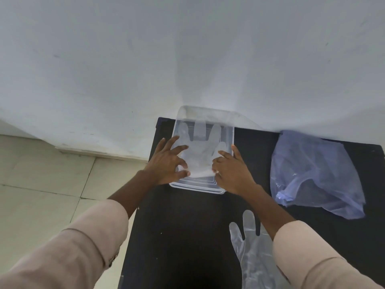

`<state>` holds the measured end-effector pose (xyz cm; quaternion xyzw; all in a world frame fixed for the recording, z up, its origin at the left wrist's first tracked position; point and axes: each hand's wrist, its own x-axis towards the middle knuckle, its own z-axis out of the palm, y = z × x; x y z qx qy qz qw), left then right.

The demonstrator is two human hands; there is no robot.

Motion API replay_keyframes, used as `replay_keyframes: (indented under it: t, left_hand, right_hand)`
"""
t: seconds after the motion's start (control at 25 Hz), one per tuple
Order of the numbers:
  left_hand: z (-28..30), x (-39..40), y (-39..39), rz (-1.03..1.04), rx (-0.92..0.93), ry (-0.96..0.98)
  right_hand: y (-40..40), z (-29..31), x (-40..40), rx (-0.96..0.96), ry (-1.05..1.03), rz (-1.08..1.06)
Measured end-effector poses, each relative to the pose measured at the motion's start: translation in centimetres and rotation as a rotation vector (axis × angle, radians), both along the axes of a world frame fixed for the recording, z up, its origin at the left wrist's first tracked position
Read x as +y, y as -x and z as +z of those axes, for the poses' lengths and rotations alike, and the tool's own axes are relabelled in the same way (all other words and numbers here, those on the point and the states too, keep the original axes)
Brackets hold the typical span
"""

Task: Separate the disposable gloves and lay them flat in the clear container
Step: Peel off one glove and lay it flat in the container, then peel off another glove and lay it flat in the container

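Both hands reach into the container [203,185] on the black worktop [177,236]. The left hand [166,163] and right hand [231,170], fingers spread, press a glove [200,151] flat inside. Another glove [252,247] lies nearer, beside a bag [312,174].

A black counter [187,236] is seen, flecked with small white specks. The container [208,187] is clear and colourless, and a milky translucent glove [200,151] is shown inside it. A second glove [250,253] is clear, the bag [312,174] pale bluish-lilac, the sleeves [68,253] pale pink-beige, the wall [187,49] white, the floor [41,174] cream-tiled.
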<state>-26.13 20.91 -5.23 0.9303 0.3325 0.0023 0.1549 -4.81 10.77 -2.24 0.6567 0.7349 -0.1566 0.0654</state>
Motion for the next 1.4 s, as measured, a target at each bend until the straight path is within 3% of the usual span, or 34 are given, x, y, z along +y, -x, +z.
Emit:
replay_keyframes:
  t: [0.2,0.48,0.56,0.64,0.8,0.88,0.96,1.4]
  left_hand:
    - [1.0,0.6,-0.1,-0.090,0.266,0.004]
    - [1.7,0.5,-0.8,-0.077,0.434,-0.001]
    - [2.5,0.1,-1.3,-0.030,0.386,0.012]
    - [3.6,-0.7,-2.2,0.067,0.160,0.058]
    - [7.9,-3.1,-5.2,0.418,-0.470,0.520]
    - [9.8,-4.9,-6.3,0.481,-0.577,0.706]
    - [11.0,-7.2,-6.9,0.479,-0.620,0.833]
    - [9.7,-23.3,-6.3,0.311,-0.491,1.042]
  right_hand:
    - [-0.2,0.3,0.2,-0.175,0.156,0.163]
    - [-0.5,0.2,0.7,-0.284,0.238,0.240]
    - [-0.8,0.9,0.6,-0.155,0.175,0.201]
    - [-1.1,2.2,0.3,0.051,0.029,0.104]
    - [-1.9,5.0,-2.0,0.602,-0.208,-0.348]
    - [-2.2,6.4,-3.6,0.952,-0.169,-0.638]
    - [-2.2,7.5,-5.9,1.176,-0.137,-0.816]
    - [0.4,7.5,-23.5,1.099,-0.081,-1.091]
